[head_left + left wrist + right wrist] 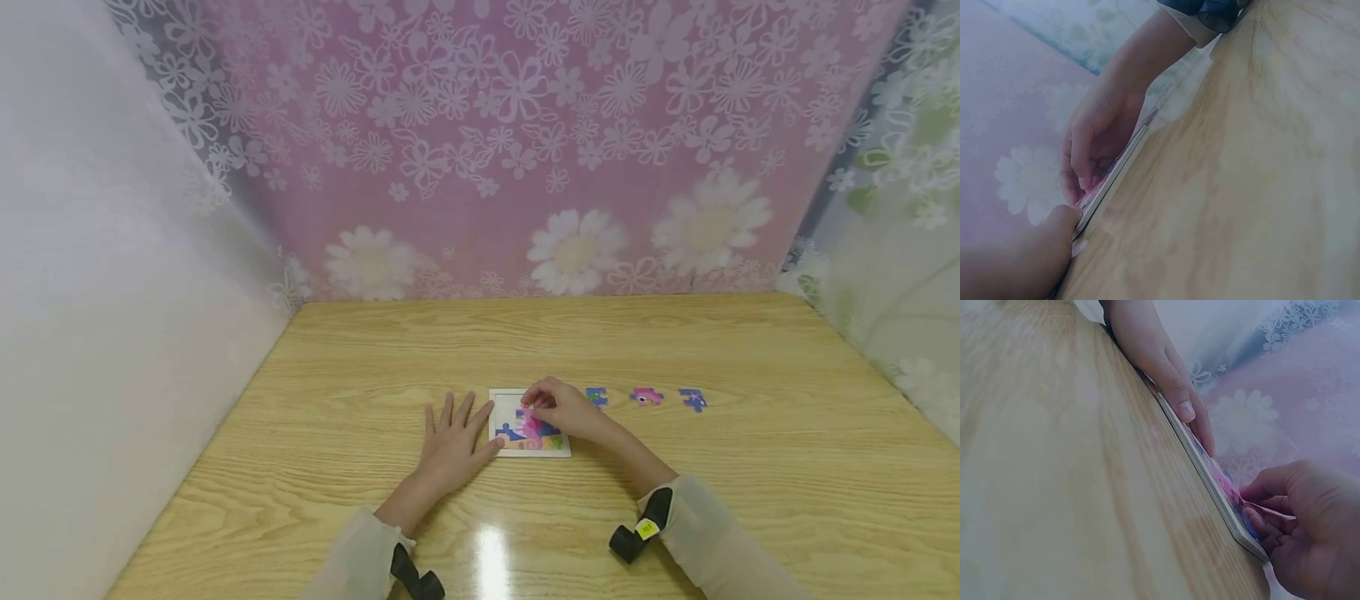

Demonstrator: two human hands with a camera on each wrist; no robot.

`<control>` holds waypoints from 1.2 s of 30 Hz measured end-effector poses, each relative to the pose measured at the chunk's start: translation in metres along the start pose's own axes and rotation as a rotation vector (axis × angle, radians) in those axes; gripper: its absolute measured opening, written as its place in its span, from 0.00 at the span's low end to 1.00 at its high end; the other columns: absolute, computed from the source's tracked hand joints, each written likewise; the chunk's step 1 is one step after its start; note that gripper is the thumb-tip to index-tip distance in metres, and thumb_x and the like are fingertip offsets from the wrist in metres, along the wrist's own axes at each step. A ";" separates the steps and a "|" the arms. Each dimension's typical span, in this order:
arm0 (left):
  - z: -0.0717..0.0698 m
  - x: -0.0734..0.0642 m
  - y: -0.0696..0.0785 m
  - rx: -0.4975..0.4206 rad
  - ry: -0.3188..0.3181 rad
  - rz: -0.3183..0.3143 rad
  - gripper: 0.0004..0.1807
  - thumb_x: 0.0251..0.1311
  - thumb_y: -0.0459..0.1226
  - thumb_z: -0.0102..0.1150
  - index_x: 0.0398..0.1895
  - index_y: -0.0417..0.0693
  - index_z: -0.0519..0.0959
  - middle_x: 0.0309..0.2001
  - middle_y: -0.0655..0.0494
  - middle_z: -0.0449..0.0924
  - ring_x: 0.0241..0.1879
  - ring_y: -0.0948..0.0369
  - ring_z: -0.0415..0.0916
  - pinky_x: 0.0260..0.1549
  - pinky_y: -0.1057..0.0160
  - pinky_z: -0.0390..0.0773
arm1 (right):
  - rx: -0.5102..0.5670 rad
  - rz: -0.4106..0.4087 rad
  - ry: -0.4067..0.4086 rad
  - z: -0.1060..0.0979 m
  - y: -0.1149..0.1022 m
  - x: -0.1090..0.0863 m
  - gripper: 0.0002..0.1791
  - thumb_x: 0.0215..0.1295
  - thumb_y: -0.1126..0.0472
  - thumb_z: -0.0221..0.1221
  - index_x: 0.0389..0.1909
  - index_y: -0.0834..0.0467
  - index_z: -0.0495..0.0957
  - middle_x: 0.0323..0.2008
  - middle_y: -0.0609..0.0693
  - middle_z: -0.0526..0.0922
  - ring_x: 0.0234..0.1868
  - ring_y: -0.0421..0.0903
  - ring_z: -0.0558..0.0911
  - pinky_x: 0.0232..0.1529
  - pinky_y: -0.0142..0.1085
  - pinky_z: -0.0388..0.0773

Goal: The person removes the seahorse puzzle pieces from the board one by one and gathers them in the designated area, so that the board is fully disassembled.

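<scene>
A small jigsaw tray (pixel 567 452) with a white border lies on the wooden table, its lower part filled with pieces showing a pink seahorse (pixel 532 427) over blue and yellow. My left hand (pixel 450 450) lies flat with fingers spread, its thumb (pixel 1184 411) and index fingertip on the tray's left border. My right hand (pixel 564 408) comes over the tray from the right. Its thumb and fingers pinch a puzzle piece at the top of the seahorse, close over the tray; the fingers hide most of that piece. In the right wrist view, the right fingertips (pixel 1254 515) are right at the picture surface.
Loose puzzle pieces lie in a row right of the tray: a blue-green one (pixel 596 396) partly behind the right hand, a pink one with an eye (pixel 647 397), and a blue one (pixel 693 400). A pink floral curtain (pixel 480 167) hangs along the table's (pixel 337 358) far edge.
</scene>
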State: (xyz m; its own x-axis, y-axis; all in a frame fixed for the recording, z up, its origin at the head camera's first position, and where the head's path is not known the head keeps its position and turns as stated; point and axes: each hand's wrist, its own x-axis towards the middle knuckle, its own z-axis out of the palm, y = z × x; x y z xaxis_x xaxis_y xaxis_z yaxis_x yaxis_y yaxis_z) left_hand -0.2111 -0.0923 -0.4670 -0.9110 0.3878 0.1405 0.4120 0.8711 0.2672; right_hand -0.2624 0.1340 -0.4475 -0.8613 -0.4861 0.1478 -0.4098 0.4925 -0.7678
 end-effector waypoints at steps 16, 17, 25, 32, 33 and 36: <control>0.000 0.000 0.001 0.004 -0.016 -0.011 0.37 0.62 0.65 0.32 0.70 0.59 0.56 0.70 0.46 0.47 0.67 0.42 0.35 0.57 0.36 0.32 | 0.131 -0.042 -0.051 -0.005 0.000 -0.001 0.09 0.58 0.70 0.58 0.40 0.64 0.75 0.34 0.49 0.77 0.37 0.46 0.75 0.41 0.36 0.74; 0.000 0.000 0.001 0.006 -0.018 -0.013 0.37 0.62 0.65 0.32 0.70 0.59 0.56 0.70 0.47 0.47 0.67 0.42 0.35 0.57 0.36 0.32 | 0.120 -0.025 -0.051 -0.005 0.000 0.000 0.09 0.58 0.71 0.57 0.40 0.64 0.75 0.34 0.49 0.77 0.37 0.47 0.75 0.41 0.37 0.74; 0.000 0.001 0.001 0.005 -0.022 -0.020 0.37 0.62 0.65 0.32 0.70 0.59 0.56 0.70 0.47 0.47 0.68 0.42 0.34 0.58 0.36 0.30 | 0.060 0.008 -0.059 -0.003 -0.002 0.000 0.10 0.59 0.72 0.58 0.42 0.63 0.76 0.36 0.48 0.76 0.38 0.45 0.75 0.44 0.38 0.73; 0.001 0.001 0.000 0.005 -0.019 -0.020 0.37 0.62 0.65 0.31 0.70 0.59 0.56 0.70 0.47 0.47 0.68 0.43 0.34 0.58 0.37 0.30 | 0.059 -0.046 -0.053 -0.004 -0.002 -0.001 0.09 0.59 0.71 0.58 0.42 0.64 0.76 0.36 0.49 0.77 0.38 0.46 0.75 0.44 0.38 0.74; 0.001 0.001 0.000 0.002 -0.019 -0.019 0.37 0.62 0.65 0.31 0.70 0.59 0.56 0.70 0.47 0.47 0.68 0.43 0.34 0.58 0.36 0.30 | 0.064 -0.057 -0.052 -0.005 -0.001 -0.001 0.09 0.59 0.71 0.58 0.42 0.64 0.76 0.36 0.48 0.77 0.38 0.45 0.75 0.44 0.38 0.74; 0.000 0.001 0.001 0.001 -0.019 -0.018 0.37 0.62 0.65 0.32 0.70 0.59 0.56 0.70 0.47 0.47 0.68 0.42 0.34 0.58 0.36 0.31 | 0.068 -0.072 -0.050 -0.005 0.001 -0.001 0.09 0.59 0.71 0.58 0.41 0.64 0.76 0.35 0.48 0.77 0.37 0.44 0.76 0.43 0.38 0.74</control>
State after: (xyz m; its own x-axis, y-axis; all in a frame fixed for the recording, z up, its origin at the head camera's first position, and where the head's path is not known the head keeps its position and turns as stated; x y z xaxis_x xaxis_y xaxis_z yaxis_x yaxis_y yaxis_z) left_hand -0.2116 -0.0915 -0.4668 -0.9183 0.3781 0.1177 0.3960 0.8782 0.2683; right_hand -0.2633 0.1384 -0.4452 -0.8136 -0.5547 0.1742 -0.4471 0.4053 -0.7974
